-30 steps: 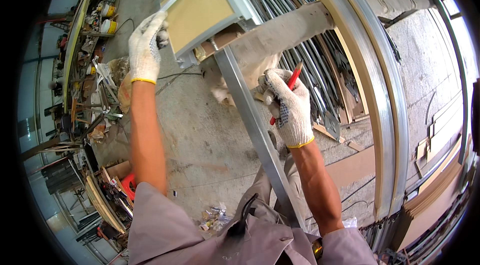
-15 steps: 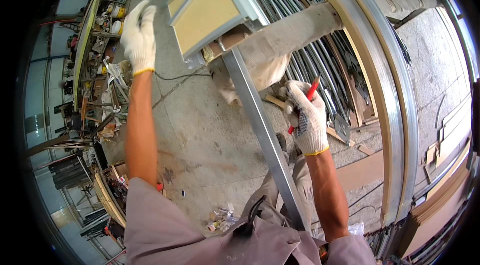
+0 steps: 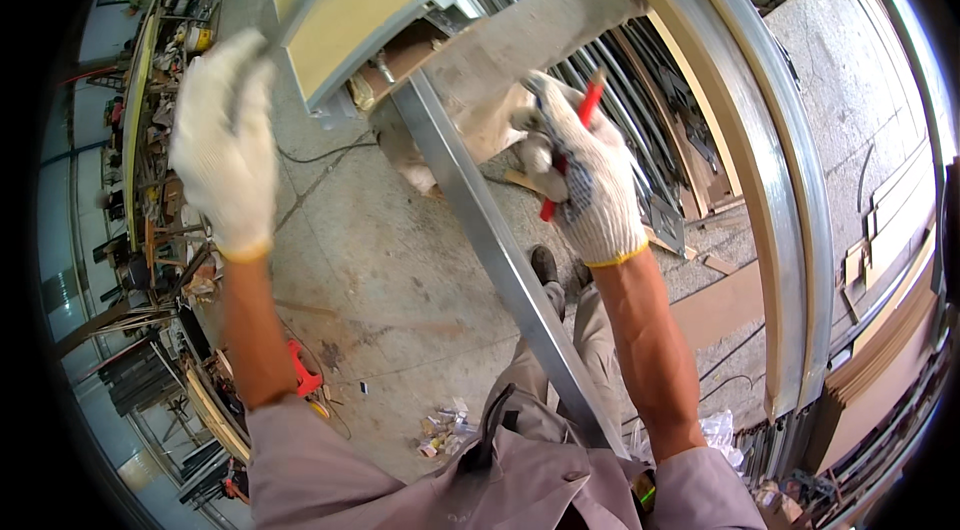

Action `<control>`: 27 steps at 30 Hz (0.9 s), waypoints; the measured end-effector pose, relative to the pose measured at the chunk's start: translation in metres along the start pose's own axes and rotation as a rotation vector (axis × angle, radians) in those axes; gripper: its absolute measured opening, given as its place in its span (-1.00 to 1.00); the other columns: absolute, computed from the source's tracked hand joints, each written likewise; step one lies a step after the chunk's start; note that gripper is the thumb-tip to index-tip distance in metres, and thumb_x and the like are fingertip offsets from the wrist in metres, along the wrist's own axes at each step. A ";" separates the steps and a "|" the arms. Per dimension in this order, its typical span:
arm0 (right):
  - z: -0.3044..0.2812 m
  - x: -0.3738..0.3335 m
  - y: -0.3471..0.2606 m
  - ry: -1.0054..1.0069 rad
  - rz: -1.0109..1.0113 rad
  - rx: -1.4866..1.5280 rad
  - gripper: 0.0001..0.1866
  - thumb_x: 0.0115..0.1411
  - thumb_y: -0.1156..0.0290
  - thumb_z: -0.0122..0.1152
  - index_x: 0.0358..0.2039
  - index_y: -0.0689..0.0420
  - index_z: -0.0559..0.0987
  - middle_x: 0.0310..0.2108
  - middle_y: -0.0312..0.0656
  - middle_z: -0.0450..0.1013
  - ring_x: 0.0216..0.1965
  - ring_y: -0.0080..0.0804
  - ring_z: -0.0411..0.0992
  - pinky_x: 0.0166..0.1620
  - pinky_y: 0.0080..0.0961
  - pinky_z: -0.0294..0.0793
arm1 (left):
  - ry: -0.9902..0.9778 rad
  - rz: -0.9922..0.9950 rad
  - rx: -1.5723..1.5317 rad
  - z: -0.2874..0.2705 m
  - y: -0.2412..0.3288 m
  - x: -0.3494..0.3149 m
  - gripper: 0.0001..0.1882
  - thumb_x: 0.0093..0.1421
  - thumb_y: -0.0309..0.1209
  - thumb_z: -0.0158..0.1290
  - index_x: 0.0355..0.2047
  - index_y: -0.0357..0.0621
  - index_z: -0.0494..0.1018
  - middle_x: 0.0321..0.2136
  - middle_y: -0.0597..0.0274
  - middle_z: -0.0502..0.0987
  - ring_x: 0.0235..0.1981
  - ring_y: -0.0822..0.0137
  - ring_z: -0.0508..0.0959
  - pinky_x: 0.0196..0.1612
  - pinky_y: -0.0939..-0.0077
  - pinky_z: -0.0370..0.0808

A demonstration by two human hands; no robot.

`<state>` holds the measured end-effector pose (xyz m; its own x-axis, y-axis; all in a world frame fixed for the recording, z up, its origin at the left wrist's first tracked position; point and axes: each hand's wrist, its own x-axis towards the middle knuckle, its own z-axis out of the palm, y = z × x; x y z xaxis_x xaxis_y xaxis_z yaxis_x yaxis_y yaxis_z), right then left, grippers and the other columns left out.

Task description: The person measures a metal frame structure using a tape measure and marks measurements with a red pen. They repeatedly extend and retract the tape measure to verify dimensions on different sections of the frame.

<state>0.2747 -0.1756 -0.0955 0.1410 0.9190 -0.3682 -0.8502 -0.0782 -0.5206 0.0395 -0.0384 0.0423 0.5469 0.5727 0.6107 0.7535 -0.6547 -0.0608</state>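
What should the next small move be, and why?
Probably bring the left grip to the long metal bar: that grip looks open, with nothing seen in it, while the right grip holds a red pencil and the bar runs between them.

The left hand [image 3: 225, 135] (gloved, and blurred) hangs with its fingers extended, left of the yellow panel [image 3: 355, 15]. The right hand [image 3: 595, 170], also gloved, grips a red pencil [image 3: 591, 102] to the right of the metal bar [image 3: 490, 230], whose far end reaches the beam [image 3: 550, 20] beside the panel.
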 end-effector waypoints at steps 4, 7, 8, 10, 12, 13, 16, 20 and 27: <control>0.022 0.018 0.012 -0.113 0.212 0.088 -0.66 0.45 0.15 0.14 -0.09 0.23 0.49 -0.42 -0.19 0.52 -0.68 -0.69 0.37 -0.74 -0.79 0.32 | -0.114 0.068 -0.031 0.023 0.053 -0.075 -0.62 0.09 -0.58 0.35 -0.04 -0.11 0.65 -0.15 0.17 0.66 -0.15 0.21 0.66 -0.06 0.36 0.59; 0.022 0.030 0.028 -0.025 0.203 0.128 -0.75 0.36 0.26 0.31 -0.20 0.18 0.52 -0.42 -0.21 0.51 -0.64 -0.66 0.41 -0.74 -0.80 0.32 | -0.066 0.053 -0.054 0.050 0.054 -0.097 -0.63 0.05 -0.65 0.35 -0.09 -0.17 0.66 -0.19 0.13 0.66 -0.21 0.15 0.65 -0.12 0.32 0.59; 0.021 0.036 0.033 -0.008 0.187 0.143 -0.76 0.34 0.27 0.33 -0.21 0.18 0.55 -0.44 -0.24 0.51 -0.64 -0.67 0.39 -0.71 -0.79 0.28 | -0.048 0.050 -0.052 0.060 0.052 -0.100 -0.61 0.03 -0.65 0.36 -0.09 -0.17 0.66 -0.19 0.13 0.66 -0.20 0.15 0.65 -0.12 0.33 0.59; 0.024 0.049 0.038 0.014 0.161 0.183 -0.78 0.31 0.29 0.38 -0.24 0.19 0.59 -0.47 -0.32 0.51 -0.63 -0.69 0.37 -0.67 -0.77 0.19 | -0.027 0.038 -0.065 0.070 0.047 -0.105 -0.59 0.00 -0.68 0.36 -0.10 -0.16 0.66 -0.18 0.14 0.66 -0.16 0.16 0.65 -0.10 0.35 0.60; 0.031 0.060 0.042 0.085 0.165 0.168 -0.76 0.30 0.31 0.39 -0.20 0.21 0.60 -0.45 -0.29 0.52 -0.62 -0.68 0.38 -0.66 -0.78 0.21 | -0.031 0.025 -0.044 0.077 0.042 -0.110 -0.58 0.00 -0.69 0.36 -0.10 -0.16 0.66 -0.17 0.15 0.66 -0.14 0.17 0.65 -0.09 0.36 0.61; 0.034 0.064 0.043 0.120 0.166 0.160 -0.75 0.29 0.31 0.39 -0.19 0.22 0.60 -0.43 -0.28 0.53 -0.62 -0.67 0.39 -0.66 -0.78 0.21 | -0.033 0.020 -0.034 0.078 0.039 -0.111 -0.58 -0.01 -0.70 0.36 -0.10 -0.15 0.66 -0.16 0.16 0.66 -0.13 0.18 0.65 -0.08 0.36 0.62; 0.038 0.072 0.050 0.111 0.070 0.028 -0.73 0.23 0.24 0.46 -0.29 0.19 0.64 -0.48 -0.33 0.53 -0.61 -0.68 0.41 -0.65 -0.73 0.23 | -0.029 0.011 -0.045 0.080 0.031 -0.115 -0.58 0.00 -0.70 0.35 -0.10 -0.14 0.67 -0.14 0.17 0.66 -0.10 0.18 0.65 -0.04 0.36 0.61; 0.043 0.080 0.055 0.127 -0.006 -0.051 -0.71 0.19 0.20 0.49 -0.35 0.18 0.67 -0.53 -0.35 0.53 -0.62 -0.69 0.40 -0.61 -0.69 0.26 | 0.014 -0.049 -0.010 0.085 0.034 -0.120 -0.63 0.06 -0.68 0.32 -0.09 -0.13 0.65 -0.12 0.16 0.64 -0.07 0.16 0.63 0.01 0.30 0.59; 0.044 0.084 0.060 0.136 -0.052 -0.099 -0.71 0.22 0.23 0.46 -0.33 0.22 0.67 -0.54 -0.34 0.52 -0.61 -0.68 0.39 -0.54 -0.68 0.33 | 0.228 -1.015 -0.631 0.081 0.064 -0.138 -0.56 0.33 -0.14 0.23 -0.03 -0.26 0.44 -0.28 0.24 0.53 -0.28 0.33 0.55 -0.18 0.41 0.53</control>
<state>0.2130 -0.0861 -0.1234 0.2565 0.8624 -0.4364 -0.7866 -0.0761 -0.6127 0.0419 -0.1192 -0.1092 -0.3126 0.9060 0.2855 0.4567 -0.1202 0.8815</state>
